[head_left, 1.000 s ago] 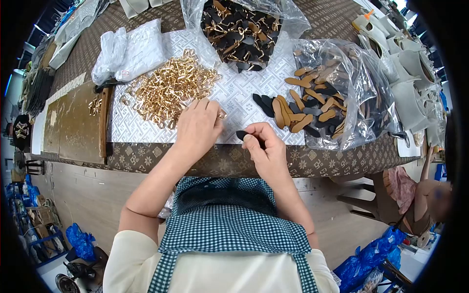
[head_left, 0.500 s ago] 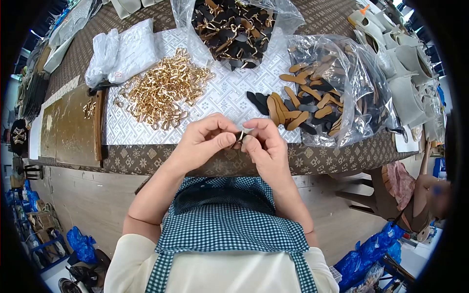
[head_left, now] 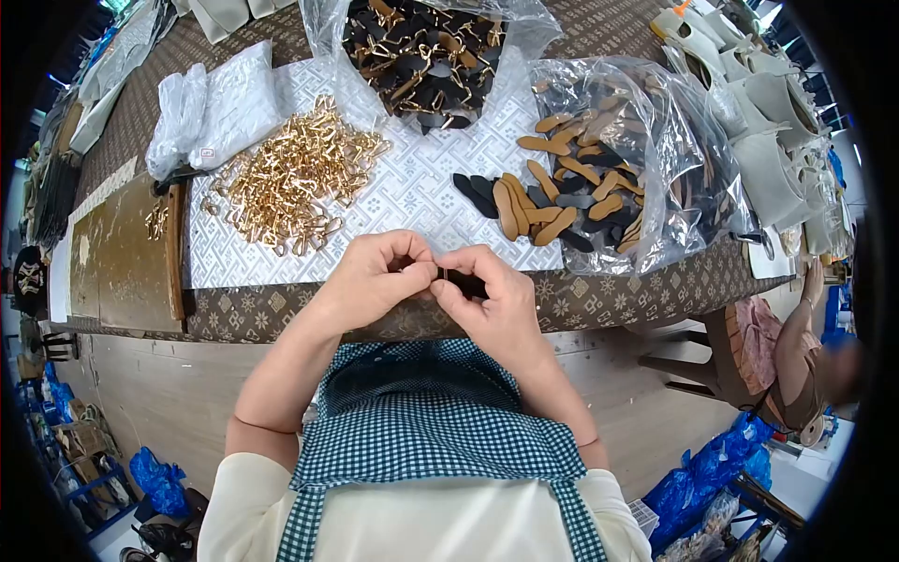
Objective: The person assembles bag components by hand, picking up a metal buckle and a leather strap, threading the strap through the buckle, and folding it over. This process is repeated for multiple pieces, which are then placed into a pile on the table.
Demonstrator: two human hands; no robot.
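Observation:
My left hand (head_left: 379,276) and my right hand (head_left: 487,295) meet at the table's front edge, fingertips pinched together. Between them is a small dark piece (head_left: 453,275), mostly hidden by the fingers. Ahead to the left lies a heap of gold metal buckles (head_left: 300,173). Brown and black strap pieces (head_left: 562,197) spill from a clear plastic bag (head_left: 693,178) on the right. Farther back, another clear bag holds dark pieces fitted with gold buckles (head_left: 426,66).
White plastic packets (head_left: 234,103) lie at the back left, beside a worn wooden board (head_left: 126,253) with a few buckles. Pale grey shoe parts (head_left: 773,159) line the right side. A seated person (head_left: 791,347) is at the far right.
My fingertips have closed in around the small piece, which shows less than before. The view has shifted slightly, so the table items appear farther left.

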